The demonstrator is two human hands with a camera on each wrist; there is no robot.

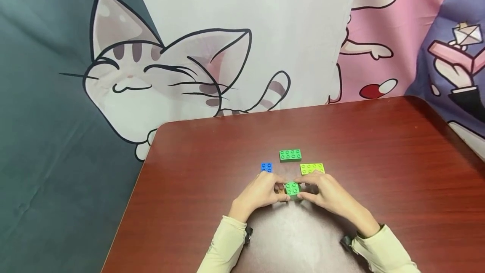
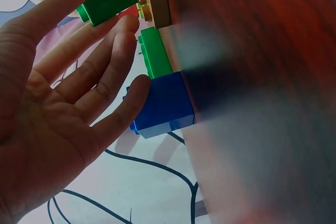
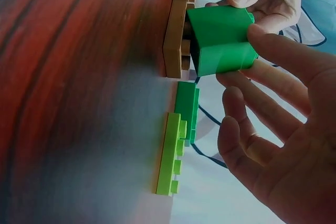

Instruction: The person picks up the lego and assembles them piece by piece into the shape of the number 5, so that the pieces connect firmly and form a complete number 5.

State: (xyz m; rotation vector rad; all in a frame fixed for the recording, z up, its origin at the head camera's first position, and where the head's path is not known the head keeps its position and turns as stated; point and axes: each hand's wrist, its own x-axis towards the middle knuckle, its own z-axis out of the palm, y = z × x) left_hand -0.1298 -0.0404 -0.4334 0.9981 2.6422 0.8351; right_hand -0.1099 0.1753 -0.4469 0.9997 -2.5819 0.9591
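A bright green two-by-two building block [image 1: 292,188] is pinched between both hands at the middle of the table. My left hand [image 1: 259,191] has thumb and forefinger on its left side; its other fingers spread loosely. From the right, my right hand [image 1: 329,193] grips the same block with thumb and forefinger. Just below the block lies a flat brown brick [image 3: 175,38], studs up. In the right wrist view the green block sits tilted over those studs. A blue block [image 2: 165,103] stands near my left little finger.
Beyond the hands lies a longer green brick [image 1: 290,155] on the reddish-brown table [image 1: 189,172]. A flat lime-green brick [image 1: 312,168] rests just past my right hand. A cartoon-print cloth [image 1: 303,20] hangs behind the table's far edge.
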